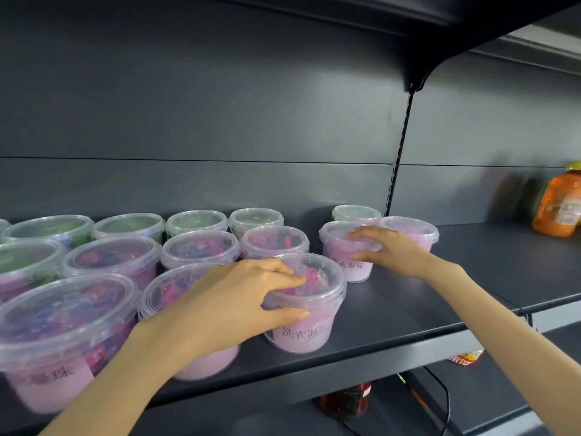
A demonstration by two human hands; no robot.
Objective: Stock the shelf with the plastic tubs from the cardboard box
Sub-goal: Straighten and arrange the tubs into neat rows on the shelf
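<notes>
One head-worn wide-angle camera looks forward and slightly down, close to the dark grey metal shelf (393, 313), facing its back panel; the shelf's front edge runs diagonally across the lower frame.

Under our left hand (239, 297) sits a clear tub (306, 305) with a pale pink label in dark lettering and pink and purple pieces inside. The tub (345, 251) under our right hand (388, 250) looks the same. The shelf (424, 303) is dark grey. Far right of our right hand stands an orange bottle (558, 206) with a yellow cap.
</notes>
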